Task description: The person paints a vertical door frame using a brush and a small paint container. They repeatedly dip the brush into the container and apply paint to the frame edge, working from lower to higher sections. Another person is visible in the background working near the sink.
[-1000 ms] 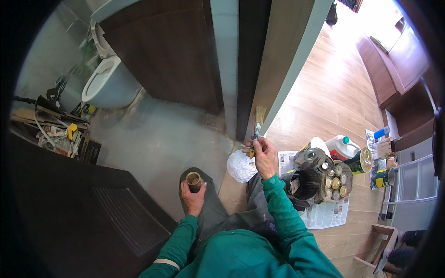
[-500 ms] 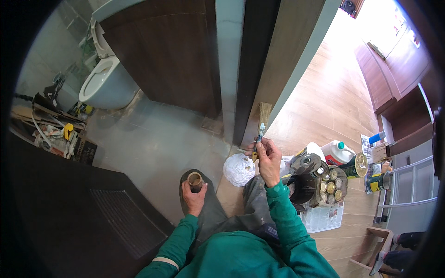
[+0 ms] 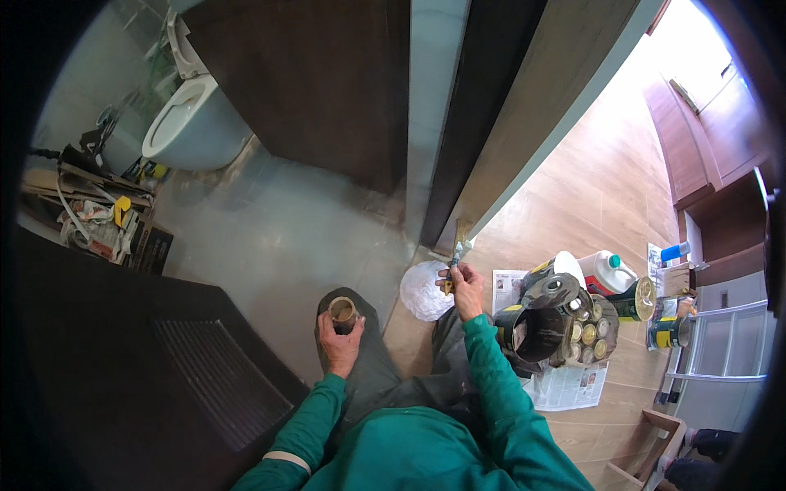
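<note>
My left hand (image 3: 341,348) is wrapped round a small open cup (image 3: 343,313) of brownish liquid and rests it on my left knee. In my right hand (image 3: 467,290) is a paintbrush (image 3: 460,245), gripped by its handle with the bristles pointing away from me. Its bristle tips lie against the lower end of the brown door frame (image 3: 536,106), close to the floor. A crumpled white cloth-like bundle (image 3: 424,290) sits on the floor just left of the right hand.
Right of my right arm stand open paint cans (image 3: 540,334), a tray of small tins (image 3: 594,331) and a white jug (image 3: 604,266), over newspaper (image 3: 569,389). Dark door panels (image 3: 131,327) flank me at left. Farther right are a ladder (image 3: 729,344) and another person's legs (image 3: 696,458).
My right hand has brought the brush down along the door frame toward its foot. The left hand with the cup stays on the knee. The view has shifted slightly.
</note>
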Demonstrator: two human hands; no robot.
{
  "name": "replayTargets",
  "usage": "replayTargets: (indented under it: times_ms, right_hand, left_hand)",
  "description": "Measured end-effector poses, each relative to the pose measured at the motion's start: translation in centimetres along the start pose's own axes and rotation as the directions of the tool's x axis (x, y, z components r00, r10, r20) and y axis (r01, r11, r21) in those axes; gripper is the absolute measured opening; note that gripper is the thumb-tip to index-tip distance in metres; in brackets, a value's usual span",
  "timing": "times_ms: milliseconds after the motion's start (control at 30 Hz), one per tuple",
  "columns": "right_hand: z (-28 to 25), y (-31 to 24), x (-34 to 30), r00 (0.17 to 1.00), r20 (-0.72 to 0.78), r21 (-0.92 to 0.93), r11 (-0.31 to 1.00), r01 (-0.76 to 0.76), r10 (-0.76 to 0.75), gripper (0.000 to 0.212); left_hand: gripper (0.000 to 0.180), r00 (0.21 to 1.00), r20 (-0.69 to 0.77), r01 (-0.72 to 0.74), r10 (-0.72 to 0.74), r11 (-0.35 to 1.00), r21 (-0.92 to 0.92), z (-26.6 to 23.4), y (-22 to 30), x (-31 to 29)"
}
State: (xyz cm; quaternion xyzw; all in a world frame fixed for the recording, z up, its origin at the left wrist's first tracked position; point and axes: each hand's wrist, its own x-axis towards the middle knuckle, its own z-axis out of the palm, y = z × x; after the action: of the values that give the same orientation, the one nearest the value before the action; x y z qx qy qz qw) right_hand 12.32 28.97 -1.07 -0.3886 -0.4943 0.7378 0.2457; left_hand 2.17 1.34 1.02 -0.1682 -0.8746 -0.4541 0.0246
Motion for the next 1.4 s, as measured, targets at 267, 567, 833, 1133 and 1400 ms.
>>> replayTargets:
  times_ms: [267,567,833,1133,1400]
  right_hand:
    - [-1.2,2.1,-0.8,0.970,-0.020,-0.025,0.969,-0.244,0.244,0.022]
    - [1.5,-11.6,-5.0,0.997,-0.075,0.111,0.994,-0.018,0.027,0.024]
    - [3.3,-22.7,-11.6,0.969,-0.002,0.109,0.963,0.245,-0.246,0.022]
    - [-4.0,-23.3,-21.3,0.943,-0.201,-0.277,0.939,0.205,-0.266,0.025]
    - [-3.0,-29.5,-25.7,0.914,-0.026,-0.241,0.890,0.387,-0.405,0.020]
  left_hand:
    - [0.055,0.999,0.030,-0.017,0.017,1.000,0.011,-0.1,0.1,0.2]
    - [0.059,0.999,0.033,-0.026,0.028,0.996,-0.086,1.2,0.4,0.2]
    - [0.058,1.000,0.008,-0.029,0.030,0.995,-0.094,1.5,0.1,0.3]
    - [0.055,0.952,0.077,-0.259,0.297,0.912,-0.318,-1.7,7.0,2.7]
    - [0.073,0.879,0.353,0.162,0.322,0.493,-0.854,-4.2,18.0,4.4]
